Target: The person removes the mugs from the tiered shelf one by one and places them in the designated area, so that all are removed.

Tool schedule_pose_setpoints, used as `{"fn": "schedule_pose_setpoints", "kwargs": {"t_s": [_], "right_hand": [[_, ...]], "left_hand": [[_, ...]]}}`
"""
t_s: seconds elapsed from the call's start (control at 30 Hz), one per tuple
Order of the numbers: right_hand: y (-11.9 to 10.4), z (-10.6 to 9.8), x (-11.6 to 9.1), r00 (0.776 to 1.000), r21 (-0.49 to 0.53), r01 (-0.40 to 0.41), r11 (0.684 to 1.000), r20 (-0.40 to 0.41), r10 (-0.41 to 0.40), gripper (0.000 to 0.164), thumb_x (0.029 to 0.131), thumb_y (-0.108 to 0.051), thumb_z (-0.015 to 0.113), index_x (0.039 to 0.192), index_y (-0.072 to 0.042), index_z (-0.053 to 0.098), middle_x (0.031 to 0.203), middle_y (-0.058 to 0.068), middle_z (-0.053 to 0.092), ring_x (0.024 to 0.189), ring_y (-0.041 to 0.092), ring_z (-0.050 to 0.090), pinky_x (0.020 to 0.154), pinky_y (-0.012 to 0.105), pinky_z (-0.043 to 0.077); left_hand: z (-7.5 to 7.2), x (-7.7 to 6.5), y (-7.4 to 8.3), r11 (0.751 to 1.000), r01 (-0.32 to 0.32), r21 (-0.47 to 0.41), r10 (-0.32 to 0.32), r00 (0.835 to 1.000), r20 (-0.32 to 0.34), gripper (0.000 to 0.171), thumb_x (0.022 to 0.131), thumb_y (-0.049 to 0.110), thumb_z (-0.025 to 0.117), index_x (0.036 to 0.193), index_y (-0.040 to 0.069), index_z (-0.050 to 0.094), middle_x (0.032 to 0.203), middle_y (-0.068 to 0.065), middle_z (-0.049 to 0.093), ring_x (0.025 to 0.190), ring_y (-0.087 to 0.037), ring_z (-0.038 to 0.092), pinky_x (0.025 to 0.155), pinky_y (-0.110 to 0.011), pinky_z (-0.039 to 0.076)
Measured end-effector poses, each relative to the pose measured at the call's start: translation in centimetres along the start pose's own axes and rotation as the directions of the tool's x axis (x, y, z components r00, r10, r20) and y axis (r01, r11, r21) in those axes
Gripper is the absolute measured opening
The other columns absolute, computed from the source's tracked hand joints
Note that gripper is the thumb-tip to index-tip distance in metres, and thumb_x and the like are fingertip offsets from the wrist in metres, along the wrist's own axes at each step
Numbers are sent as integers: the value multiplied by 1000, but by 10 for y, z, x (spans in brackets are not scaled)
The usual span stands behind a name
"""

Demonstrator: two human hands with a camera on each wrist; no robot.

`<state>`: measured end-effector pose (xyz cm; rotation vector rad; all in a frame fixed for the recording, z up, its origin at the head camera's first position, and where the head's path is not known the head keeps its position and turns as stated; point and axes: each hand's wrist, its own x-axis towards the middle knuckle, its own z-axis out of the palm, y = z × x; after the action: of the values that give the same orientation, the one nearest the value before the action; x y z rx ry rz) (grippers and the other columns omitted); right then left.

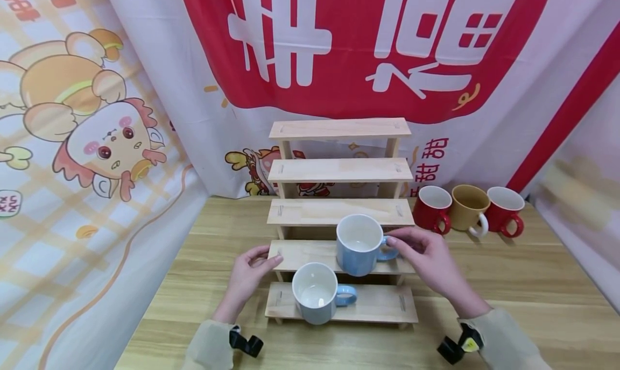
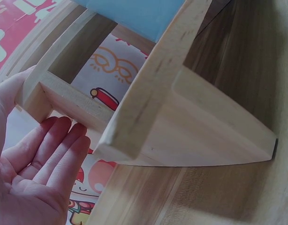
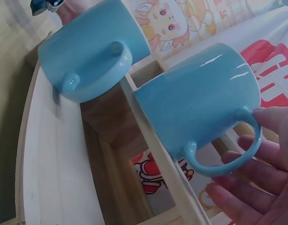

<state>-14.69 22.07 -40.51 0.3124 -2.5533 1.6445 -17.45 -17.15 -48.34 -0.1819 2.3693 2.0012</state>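
A stepped wooden rack stands on the table. On its second step from the front is a light blue mug, white inside, its handle turned right. My right hand pinches that handle between thumb and fingers, also visible in the right wrist view. Another light blue mug stands on the lowest step, handle to the right, touched by neither hand. My left hand holds the left end of the second step; in the left wrist view its fingers lie beneath the board.
Right of the rack, a red mug, a tan mug with a white handle and another red mug stand in a row on the wooden table. Printed cloth hangs behind and at both sides.
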Motion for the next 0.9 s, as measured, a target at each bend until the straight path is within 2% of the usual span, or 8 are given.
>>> {"fn": "schedule_pose_setpoints", "kwargs": {"t_s": [0.17,0.5,0.73,0.9], "right_hand": [[-3,-2,3,997,119,-55,991,67,47,32,99,-29,71,117,-4,72,112,13,71,91,26,72,77,35,62],[-2,-3,7,976,273,-182,945,170,138,39,100,-27,69,126,2,67,121,21,65,104,31,70,82,42,60],[1,0,5,978,341,-183,922,163,134,38,101,-24,68,126,4,65,121,22,65,107,32,69,84,43,60],[3,0,4,978,349,-177,920,165,126,38,101,-24,68,125,4,65,121,22,65,107,32,68,84,44,60]], "left_hand": [[0,0,1,1000,5,5,-5,1000,0,61,81,34,88,128,3,66,121,-15,67,105,-26,68,84,-27,59],[-1,1,0,1000,9,-5,-9,1000,2,61,80,34,89,127,3,66,121,-14,67,105,-25,68,84,-28,59],[0,0,1,1000,3,-7,-3,1000,4,62,80,35,89,128,3,66,121,-15,66,105,-25,68,84,-27,58],[0,0,1,1000,0,-13,0,1000,2,60,81,32,89,128,2,66,121,-15,67,105,-25,68,85,-27,58]]}}
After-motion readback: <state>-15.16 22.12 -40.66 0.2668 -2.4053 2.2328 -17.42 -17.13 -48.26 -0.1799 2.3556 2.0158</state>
